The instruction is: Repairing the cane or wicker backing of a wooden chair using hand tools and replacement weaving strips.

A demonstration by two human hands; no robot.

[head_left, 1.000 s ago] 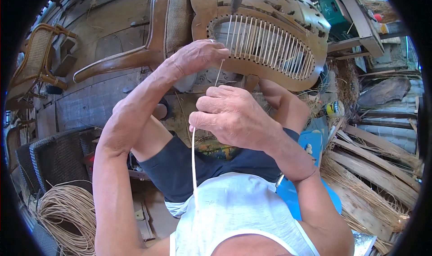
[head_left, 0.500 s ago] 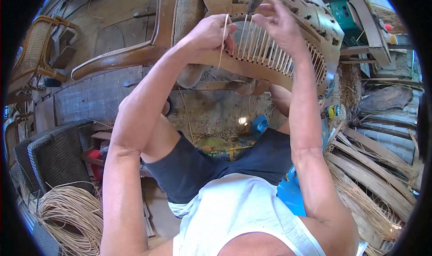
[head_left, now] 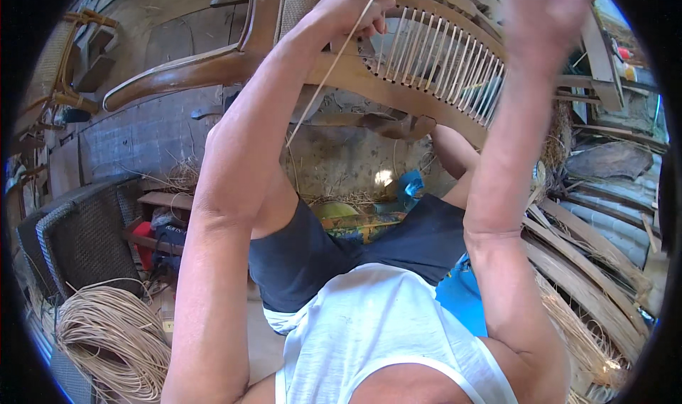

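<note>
A wooden chair back (head_left: 462, 113) has a carved upper part and an oval opening strung with parallel pale cane strips (head_left: 440, 49). My left hand (head_left: 352, 6) is closed on a long, thin pale strand (head_left: 329, 70) at the opening's left end; the strand hangs down past my forearm. My right hand (head_left: 543, 17) is raised at the top edge right of the opening, smeared by motion, its fingertips out of clear sight beside something dark.
Curved chair arm (head_left: 163, 77) and rattan chair (head_left: 60, 42) at upper left; dark woven seating (head_left: 82, 233) and coiled cane (head_left: 106, 333) at lower left. Split wood and fibre (head_left: 590, 269), corrugated sheets (head_left: 611, 226) lie right. Blue plastic (head_left: 458, 301) is by my hip.
My left hand has risen to the chair back with the strand. My right hand has left the strand and moved up and rightward across the opening to the top edge.
</note>
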